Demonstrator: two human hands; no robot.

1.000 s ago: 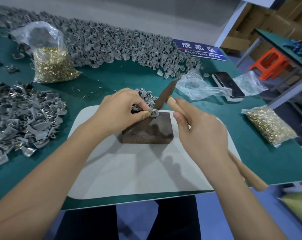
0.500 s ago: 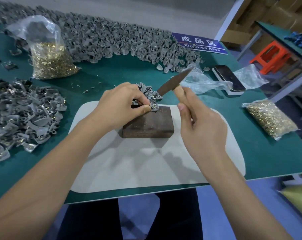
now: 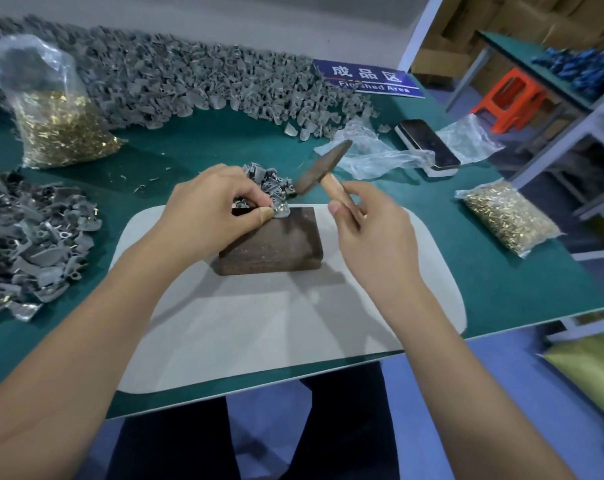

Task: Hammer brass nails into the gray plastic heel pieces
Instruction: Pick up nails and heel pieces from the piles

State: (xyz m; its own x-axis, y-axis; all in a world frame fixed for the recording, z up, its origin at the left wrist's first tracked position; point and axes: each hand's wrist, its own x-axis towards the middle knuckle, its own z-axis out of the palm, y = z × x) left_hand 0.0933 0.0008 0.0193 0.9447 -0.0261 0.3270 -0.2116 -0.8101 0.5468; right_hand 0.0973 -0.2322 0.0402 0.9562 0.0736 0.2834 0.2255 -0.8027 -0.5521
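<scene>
A dark metal block [image 3: 271, 242] lies on a pale grey mat [image 3: 259, 323]. My left hand [image 3: 210, 211] pinches a gray heel piece [image 3: 280, 210] against the block's far left top. My right hand [image 3: 373, 230] grips the wooden handle of a small hammer [image 3: 323, 168], whose dark head hangs just above and right of the piece. A small heap of heel pieces [image 3: 269, 183] sits behind the block. I cannot make out a nail in the held piece.
A long bank of gray heel pieces [image 3: 189, 84] runs along the table's back; another pile [image 3: 26, 233] lies left. Bags of brass nails stand back left [image 3: 58, 129] and right [image 3: 505, 216]. A phone [image 3: 428, 143], crumpled plastic [image 3: 373, 154] and a blue sign [image 3: 369, 79] lie back right.
The hammer head rose from the heel piece half a second ago and now hangs lowered closer to it again. My left hand kept the piece on the block.
</scene>
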